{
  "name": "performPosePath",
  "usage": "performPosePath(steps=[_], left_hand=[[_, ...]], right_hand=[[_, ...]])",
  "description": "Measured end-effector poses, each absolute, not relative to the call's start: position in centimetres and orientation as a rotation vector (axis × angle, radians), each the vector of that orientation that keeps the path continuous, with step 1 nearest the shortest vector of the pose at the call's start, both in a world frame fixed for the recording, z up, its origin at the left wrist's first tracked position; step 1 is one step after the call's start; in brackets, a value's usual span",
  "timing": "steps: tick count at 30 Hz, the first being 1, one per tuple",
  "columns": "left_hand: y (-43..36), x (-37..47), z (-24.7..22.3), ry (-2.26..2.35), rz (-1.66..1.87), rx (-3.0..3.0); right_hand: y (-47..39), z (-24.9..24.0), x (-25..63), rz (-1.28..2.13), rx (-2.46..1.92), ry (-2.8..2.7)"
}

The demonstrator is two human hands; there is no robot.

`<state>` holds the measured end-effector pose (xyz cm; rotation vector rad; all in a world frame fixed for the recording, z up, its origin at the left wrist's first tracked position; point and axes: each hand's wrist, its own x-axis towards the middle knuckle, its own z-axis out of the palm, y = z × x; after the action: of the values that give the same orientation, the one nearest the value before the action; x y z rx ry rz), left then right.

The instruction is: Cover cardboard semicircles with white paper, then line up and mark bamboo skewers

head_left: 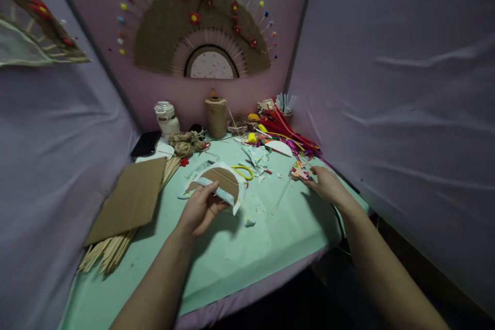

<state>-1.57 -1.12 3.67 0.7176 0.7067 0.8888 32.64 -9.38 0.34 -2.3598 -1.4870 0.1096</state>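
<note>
My left hand is closed on a half-round piece of cardboard, held just above the table. Pale patterned paper or cloth is folded over its straight edge, and its white border sticks out around the curve. On the right, my right hand has its fingers and thumb closed at the edge of a glue gun with a colourful pattern. A clear glue stick slants from it toward the front. Yellow-handled scissors lie behind the cardboard half-round, partly covered by it.
At left, a cardboard sheet lies over thin wooden sticks. Along the back stand a white jar, a twine spool and red strips. Paper scraps are scattered mid-table. A decorated cardboard fan hangs on the back wall.
</note>
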Motion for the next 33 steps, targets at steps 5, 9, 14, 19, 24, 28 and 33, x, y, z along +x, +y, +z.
performPosePath(steps=[5, 9, 14, 19, 24, 28, 33], left_hand=[[-0.6, -1.6, 3.2, 0.728, 0.87, 0.752], [-0.3, -1.7, 3.0, 0.734, 0.864, 0.742], [-0.3, -1.7, 3.1, 0.729, 0.859, 0.722], [-0.5, -1.6, 3.0, 0.729, 0.861, 0.737], [-0.7, -1.3, 3.1, 0.749, 0.896, 0.732], [-1.0, -1.0, 2.8, 0.763, 0.943, 0.744], [-1.3, -0.6, 2.5, 0.742, 0.986, 0.782]], right_hand=[[-7.9, -1.3, 34.3, 0.165, -2.531, -1.477], [-7.1, -1.8, 34.4, 0.243, -2.493, -1.452], [-8.9, -0.9, 34.4, 0.308, -2.329, -1.359], [-11.7, 1.5, 31.1, 0.764, -1.602, -0.963], [-13.6, 2.3, 25.5, 1.021, -1.387, -0.837], [-14.2, 1.8, 21.7, 1.109, -1.427, -1.003], [-13.7, 1.4, 18.6, 0.985, -1.477, -1.145]])
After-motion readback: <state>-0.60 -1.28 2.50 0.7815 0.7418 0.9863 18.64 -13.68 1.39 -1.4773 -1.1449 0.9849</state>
